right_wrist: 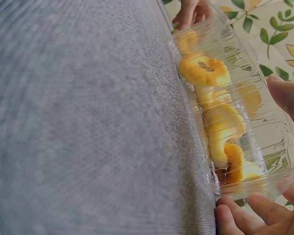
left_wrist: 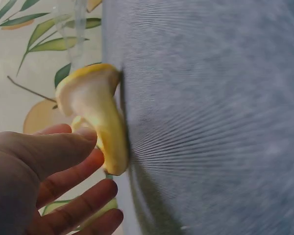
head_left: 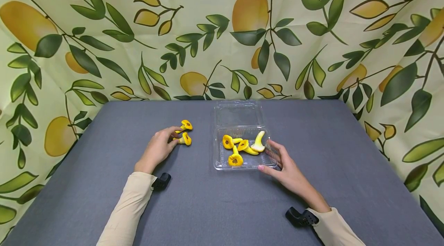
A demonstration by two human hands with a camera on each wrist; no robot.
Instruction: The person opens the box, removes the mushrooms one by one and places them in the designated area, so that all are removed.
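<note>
My left hand [head_left: 160, 146] is at two yellow mushrooms lying on the left of the table. Its thumb and fingers pinch the stem of the nearer mushroom [left_wrist: 95, 105], whose cap points right in the head view. Just behind it lies the farther mushroom [head_left: 186, 124]. A clear plastic clamshell container [head_left: 222, 165] stands at the middle with its lid [head_left: 239, 115] folded back. Inside lie several yellow mushrooms [head_left: 235, 159], one with its pale stem [head_left: 260, 136] up. My right hand [head_left: 288, 167] holds the container's near right corner, thumb at the front and fingers along the side.
Dark grey cloth [head_left: 208, 207] covers the table. Behind and beside it hangs a curtain [head_left: 215, 3] printed with leaves and fruit. Each wrist wears a black camera mount, such as the left one [head_left: 161, 181].
</note>
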